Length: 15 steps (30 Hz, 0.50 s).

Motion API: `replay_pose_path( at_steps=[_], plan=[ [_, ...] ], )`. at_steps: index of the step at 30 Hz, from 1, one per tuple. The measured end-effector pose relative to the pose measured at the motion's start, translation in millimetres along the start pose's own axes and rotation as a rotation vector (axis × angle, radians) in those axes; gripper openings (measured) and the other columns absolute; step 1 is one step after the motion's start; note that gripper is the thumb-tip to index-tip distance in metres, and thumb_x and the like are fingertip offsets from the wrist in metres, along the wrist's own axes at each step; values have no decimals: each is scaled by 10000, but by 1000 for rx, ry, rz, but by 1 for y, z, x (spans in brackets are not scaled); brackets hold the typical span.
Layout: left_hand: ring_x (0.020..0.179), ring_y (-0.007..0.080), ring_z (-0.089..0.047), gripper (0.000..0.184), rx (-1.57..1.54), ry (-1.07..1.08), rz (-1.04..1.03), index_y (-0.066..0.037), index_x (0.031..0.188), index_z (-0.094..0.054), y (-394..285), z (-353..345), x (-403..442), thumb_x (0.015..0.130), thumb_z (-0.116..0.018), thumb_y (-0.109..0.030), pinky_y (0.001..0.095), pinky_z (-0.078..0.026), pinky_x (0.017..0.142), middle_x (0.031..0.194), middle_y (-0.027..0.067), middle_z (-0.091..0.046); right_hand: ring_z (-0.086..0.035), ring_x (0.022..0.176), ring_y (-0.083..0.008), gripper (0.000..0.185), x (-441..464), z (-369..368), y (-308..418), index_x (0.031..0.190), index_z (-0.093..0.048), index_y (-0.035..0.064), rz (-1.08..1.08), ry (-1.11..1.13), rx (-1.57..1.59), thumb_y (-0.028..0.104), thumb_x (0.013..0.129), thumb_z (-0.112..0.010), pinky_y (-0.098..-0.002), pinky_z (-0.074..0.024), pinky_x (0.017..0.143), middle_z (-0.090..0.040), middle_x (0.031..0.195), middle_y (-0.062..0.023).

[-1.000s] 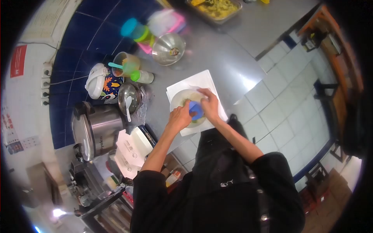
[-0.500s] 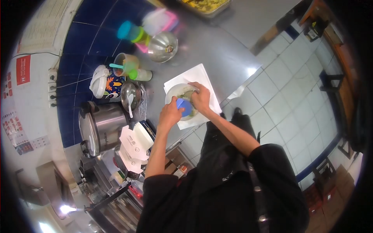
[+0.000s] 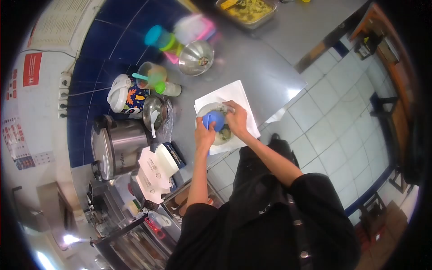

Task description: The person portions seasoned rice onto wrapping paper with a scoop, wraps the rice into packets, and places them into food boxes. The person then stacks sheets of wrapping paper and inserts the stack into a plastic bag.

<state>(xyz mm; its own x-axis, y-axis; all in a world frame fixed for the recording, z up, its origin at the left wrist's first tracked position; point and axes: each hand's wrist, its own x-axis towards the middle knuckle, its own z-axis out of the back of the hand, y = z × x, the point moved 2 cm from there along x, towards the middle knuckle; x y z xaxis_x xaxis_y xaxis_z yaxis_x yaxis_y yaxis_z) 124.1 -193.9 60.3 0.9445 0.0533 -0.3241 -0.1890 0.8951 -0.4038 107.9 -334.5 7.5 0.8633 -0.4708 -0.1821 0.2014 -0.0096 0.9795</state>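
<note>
A pale round bowl (image 3: pixel 203 110) holds greenish food (image 3: pixel 225 132) and stands on white paper sheets (image 3: pixel 235 90) at the counter's near edge. My left hand (image 3: pixel 205 134) is closed on a blue rounded plastic piece (image 3: pixel 214 119), held over the bowl; I cannot tell whether it is a scraper or a small cup. My right hand (image 3: pixel 237 119) grips the bowl's far right rim, fingers curled over it. The blue piece and both hands hide part of the food.
A steel bowl (image 3: pixel 196 57) and a tray of yellow food (image 3: pixel 252 12) lie farther along the steel counter (image 3: pixel 265 67). To the left are a large rice cooker (image 3: pixel 123 146), a covered dish with a white spoon (image 3: pixel 154 122), a lidded bottle (image 3: pixel 171 88) and an open takeaway box (image 3: pixel 154 175).
My left hand has raised and tilted the blue piece, so more of its rounded face shows. My right hand has shifted along the bowl's rim. The whole view has moved slightly.
</note>
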Motion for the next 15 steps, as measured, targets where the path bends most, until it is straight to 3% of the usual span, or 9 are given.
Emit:
replay_pose_path(
  at_steps=[2,5,7,8,10,15],
  plan=[
    [1005,453,-660,482,-22,-67,-1,-66,1272,-437,-1,-6,10,904,-684,-255,502,-515,863,1074,280,-678,-669,934,-405,380,1,-2,-2,1042,-712,22,93,6,78,4,712,-523,-429,-514,852,-692,1024,-246],
    [992,444,-665,485,67,116,3,-55,1264,-452,-8,-25,32,898,-692,-263,489,-523,849,1083,270,-678,-671,958,-396,404,5,-4,-5,1046,-709,8,12,0,148,-7,699,-503,-415,-512,883,-693,1022,-244],
    [995,436,-663,462,2,436,-23,-59,1236,-489,-10,1,26,882,-699,-268,495,-526,846,1078,247,-683,-673,958,-395,418,2,-5,-8,1048,-708,4,31,-3,136,-13,690,-492,-408,-512,888,-695,1023,-242],
    [995,436,-663,462,6,440,-38,-59,1236,-489,-16,12,23,882,-699,-268,495,-526,846,1078,247,-683,-674,958,-394,432,7,-5,-8,1050,-707,0,50,-30,136,-19,682,-481,-402,-511,893,-696,1024,-239],
    [1040,438,-651,455,296,462,-274,-85,1237,-533,-17,22,3,852,-724,-232,501,-513,858,1050,235,-694,-674,954,-395,443,6,-3,-3,1050,-706,-3,27,-40,164,-23,674,-471,-397,-511,895,-697,1024,-237],
    [1036,445,-647,463,513,321,-197,-105,1259,-535,-19,-18,-4,852,-725,-219,517,-508,864,1067,247,-687,-671,947,-401,450,-1,-4,-8,1044,-706,-6,29,27,117,-30,667,-462,-387,-512,886,-697,1036,-231]
  ],
)
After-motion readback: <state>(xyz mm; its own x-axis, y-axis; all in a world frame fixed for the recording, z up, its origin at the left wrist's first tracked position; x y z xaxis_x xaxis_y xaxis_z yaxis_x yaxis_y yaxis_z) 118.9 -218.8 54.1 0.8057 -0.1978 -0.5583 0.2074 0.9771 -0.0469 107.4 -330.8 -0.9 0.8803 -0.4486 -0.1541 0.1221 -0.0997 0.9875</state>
